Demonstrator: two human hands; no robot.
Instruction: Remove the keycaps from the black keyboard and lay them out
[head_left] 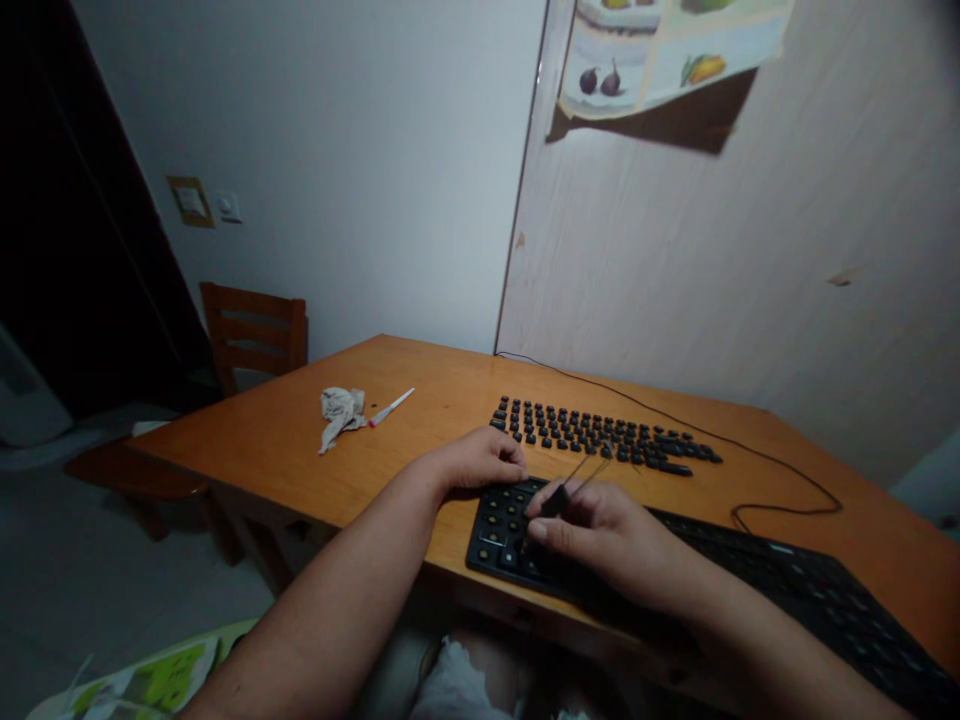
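Note:
A black keyboard (491, 520) lies along the table's front edge. At its left end many keycaps are off and the switch posts show, with a few caps still in the bottom row. My left hand (487, 455) is closed at the keyboard's upper left corner, fingers curled against its edge. Held in my right hand (600, 530) is a wire keycap puller (556, 501) with a black handle; its wire loops point up and away. The right fingertips hover low over the left part of the keyboard and hide some keys.
Behind the keyboard, loose black keycaps (592, 432) sit in rows. A black cable (780, 465) curls across the right side. Crumpled tissue (341, 412) and a white brush-like stick (391, 408) with a pink end lie on the left. A wooden chair (255, 330) stands beyond the wooden table (300, 490).

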